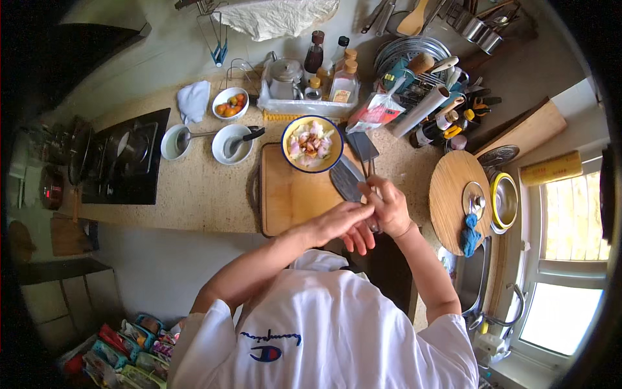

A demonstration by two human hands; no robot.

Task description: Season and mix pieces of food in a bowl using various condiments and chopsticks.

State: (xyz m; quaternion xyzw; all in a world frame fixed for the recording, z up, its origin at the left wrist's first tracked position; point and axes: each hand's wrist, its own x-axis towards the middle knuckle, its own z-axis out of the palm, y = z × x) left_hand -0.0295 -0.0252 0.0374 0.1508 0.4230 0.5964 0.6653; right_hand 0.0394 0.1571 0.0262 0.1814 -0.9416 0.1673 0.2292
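Observation:
Over the right front of a wooden cutting board (286, 204), my left hand (347, 223) and my right hand (388, 204) meet. The left thumb touches the right fingers, and the other left fingers hang loosely apart. Something small and shiny shows between the hands, too hidden to name. A cleaver (344, 177) with a dark blade lies on the board just beyond, its handle end covered by my hands. Two thin metal rods (369, 167) run from a dark flat piece (363, 146) towards my right hand. A yellow-rimmed enamel bowl (315, 146) holds pale chopped pieces with brown sauce on top.
Two white bowls with ladles (176, 142) (233, 144) and a bowl of small tomatoes (231, 103) stand left. Beyond is a black gas hob (129, 160). Bottles and a metal pot fill a tray (306, 104) behind. A round wooden board (457, 194) lies right, by the sink (474, 277).

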